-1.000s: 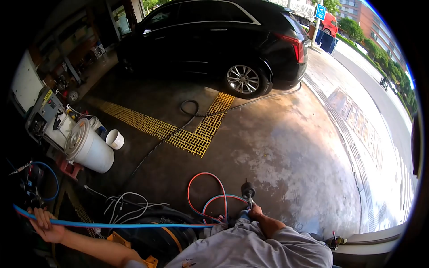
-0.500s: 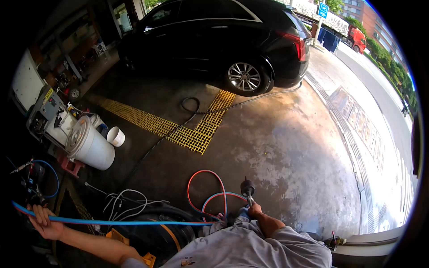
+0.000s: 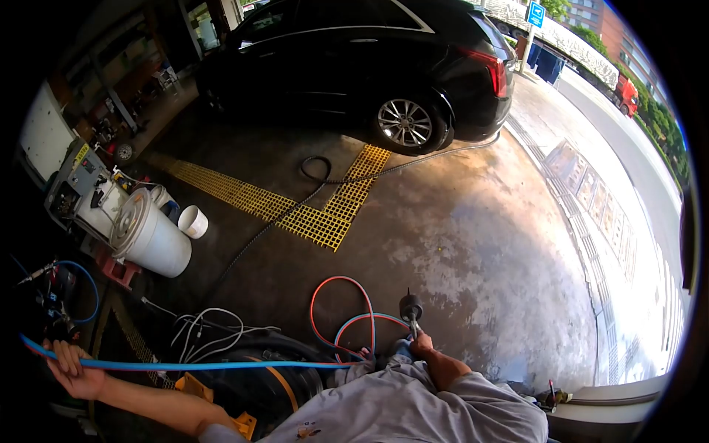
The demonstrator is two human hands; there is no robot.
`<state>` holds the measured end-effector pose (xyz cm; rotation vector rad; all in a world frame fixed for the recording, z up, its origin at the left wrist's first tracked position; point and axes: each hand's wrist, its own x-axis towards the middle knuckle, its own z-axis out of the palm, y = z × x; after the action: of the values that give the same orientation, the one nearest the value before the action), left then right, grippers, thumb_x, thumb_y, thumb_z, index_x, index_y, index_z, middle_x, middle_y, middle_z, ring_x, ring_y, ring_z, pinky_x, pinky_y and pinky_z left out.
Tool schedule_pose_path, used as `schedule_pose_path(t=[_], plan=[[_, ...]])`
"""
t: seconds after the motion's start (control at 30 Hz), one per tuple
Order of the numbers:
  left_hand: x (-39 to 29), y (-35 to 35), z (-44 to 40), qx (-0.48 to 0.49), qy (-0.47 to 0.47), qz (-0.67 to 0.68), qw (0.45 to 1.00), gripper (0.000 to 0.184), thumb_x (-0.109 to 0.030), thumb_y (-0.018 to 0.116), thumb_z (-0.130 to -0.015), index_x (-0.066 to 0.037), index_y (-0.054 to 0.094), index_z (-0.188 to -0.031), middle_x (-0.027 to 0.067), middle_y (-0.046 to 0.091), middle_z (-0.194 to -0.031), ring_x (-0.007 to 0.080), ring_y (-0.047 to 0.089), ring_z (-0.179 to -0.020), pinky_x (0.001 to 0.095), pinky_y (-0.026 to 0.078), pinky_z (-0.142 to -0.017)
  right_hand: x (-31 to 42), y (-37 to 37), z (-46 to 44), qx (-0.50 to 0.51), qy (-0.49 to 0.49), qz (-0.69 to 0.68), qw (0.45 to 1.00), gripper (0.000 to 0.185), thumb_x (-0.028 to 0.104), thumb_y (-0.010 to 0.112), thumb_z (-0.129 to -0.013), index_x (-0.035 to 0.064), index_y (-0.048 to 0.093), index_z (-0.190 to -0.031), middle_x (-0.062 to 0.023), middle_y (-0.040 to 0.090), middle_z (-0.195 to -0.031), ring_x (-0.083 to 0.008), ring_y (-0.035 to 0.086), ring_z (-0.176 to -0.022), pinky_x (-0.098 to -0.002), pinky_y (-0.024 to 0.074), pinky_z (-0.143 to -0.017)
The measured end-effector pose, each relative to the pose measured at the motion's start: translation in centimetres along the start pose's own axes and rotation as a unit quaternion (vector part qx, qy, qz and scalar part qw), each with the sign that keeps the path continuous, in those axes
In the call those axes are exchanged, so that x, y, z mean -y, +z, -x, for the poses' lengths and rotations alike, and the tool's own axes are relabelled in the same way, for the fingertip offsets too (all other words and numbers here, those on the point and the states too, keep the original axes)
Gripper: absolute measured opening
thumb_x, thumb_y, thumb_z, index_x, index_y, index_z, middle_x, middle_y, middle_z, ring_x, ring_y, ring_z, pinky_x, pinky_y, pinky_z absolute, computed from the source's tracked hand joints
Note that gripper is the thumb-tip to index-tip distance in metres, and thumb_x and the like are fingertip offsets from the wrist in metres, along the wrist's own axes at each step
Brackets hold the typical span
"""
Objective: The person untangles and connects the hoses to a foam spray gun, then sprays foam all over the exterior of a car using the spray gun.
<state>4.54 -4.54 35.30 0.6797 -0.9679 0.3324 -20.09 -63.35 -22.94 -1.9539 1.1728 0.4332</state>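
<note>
My left hand (image 3: 75, 371) is at the lower left, fingers wrapped round a blue-and-red twin hose (image 3: 221, 366). The hose runs taut across in front of my body and loops on the floor near my feet. My right hand (image 3: 422, 345), close in front of my body, is closed on a gun-like hand tool (image 3: 410, 306) with a dark round head and a thin tip pointing away from me. Its handle is mostly hidden in my grip. The hose's loop seems to lead to this tool, though the joint is hard to make out.
Ahead stands a black car (image 3: 332, 66). A black ribbed hose (image 3: 258, 236) crosses a yellow floor grating (image 3: 317, 221). At left are a white lidded barrel (image 3: 155, 236), a white bucket (image 3: 193, 221) and a grey cable (image 3: 203, 332). A black drum-like machine (image 3: 251, 376) is beside me.
The red truck on the road has moved to the right. Both hands stay almost where they were, keeping their grips; the view has shifted slightly.
</note>
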Motion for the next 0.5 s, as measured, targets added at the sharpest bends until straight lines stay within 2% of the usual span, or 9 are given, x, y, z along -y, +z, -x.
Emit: schedule_pose_path(t=[0.43,0.5], plan=[[0.2,0.8,0.2,0.022,-0.006,0.031,0.999,0.022,-0.009,0.039,-0.103,0.008,0.038,-0.117,0.0068,0.041,-0.074,0.0085,0.035,-0.054,0.0227,0.032,-0.051,-0.3,0.0,0.7,0.002,0.003,-0.011,1.0,0.049,0.014,0.054,-0.08,0.003,0.055,-0.127,-0.027,0.061,-0.12,-0.0408,0.056,-0.118,-0.049,0.0451,-0.099],[0.3,0.8,0.2,0.023,-0.004,0.016,1.0,0.022,-0.009,0.039,-0.103,0.008,0.038,-0.117,0.0064,0.04,-0.074,0.0081,0.034,-0.054,0.0226,0.032,-0.051,-1.5,1.0,-0.3,-0.036,-0.018,0.012,0.999,0.043,0.028,0.062,-0.087,0.0047,0.059,-0.122,-0.025,0.066,-0.111,-0.0395,0.062,-0.108,-0.047,0.0494,-0.092]])
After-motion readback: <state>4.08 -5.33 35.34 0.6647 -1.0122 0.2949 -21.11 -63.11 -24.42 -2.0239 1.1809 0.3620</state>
